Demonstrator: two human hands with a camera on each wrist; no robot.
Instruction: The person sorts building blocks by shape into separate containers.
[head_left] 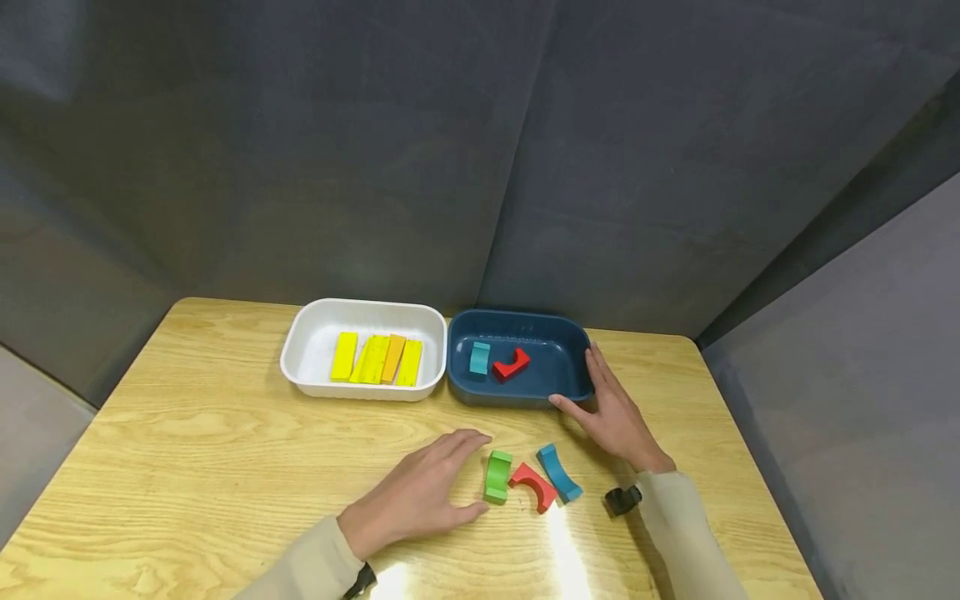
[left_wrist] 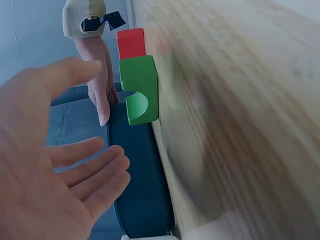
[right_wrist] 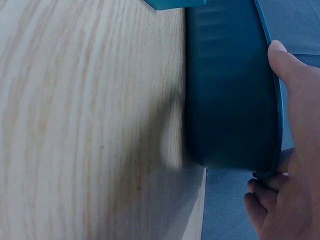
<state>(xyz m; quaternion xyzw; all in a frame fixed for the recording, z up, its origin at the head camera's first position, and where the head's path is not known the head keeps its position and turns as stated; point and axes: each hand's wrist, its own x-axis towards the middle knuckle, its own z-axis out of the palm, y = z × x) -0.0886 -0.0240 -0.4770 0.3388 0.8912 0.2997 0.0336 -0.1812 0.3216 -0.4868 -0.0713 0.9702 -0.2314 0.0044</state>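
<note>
My left hand (head_left: 420,492) is just left of a green arch block (head_left: 497,477), thumb and fingers spread apart with nothing between them. Beside the green block lie a red arch block (head_left: 534,487) and a blue curved block (head_left: 559,473) on the table. At the near right corner of a dark blue bin (head_left: 517,402), my right hand (head_left: 618,421) grips the rim, thumb on the front side and fingers on the right side. In the right wrist view, fingertips (right_wrist: 257,210) curl below the rim. A teal block (head_left: 480,358) and another red arch block (head_left: 512,365) sit inside this bin.
A white bin (head_left: 307,388) stands against the dark blue one on its left. It holds several yellow blocks (head_left: 343,357) and an orange-yellow one (head_left: 393,358). Dark cloth panels (head_left: 375,167) rise behind the wooden table (head_left: 187,433).
</note>
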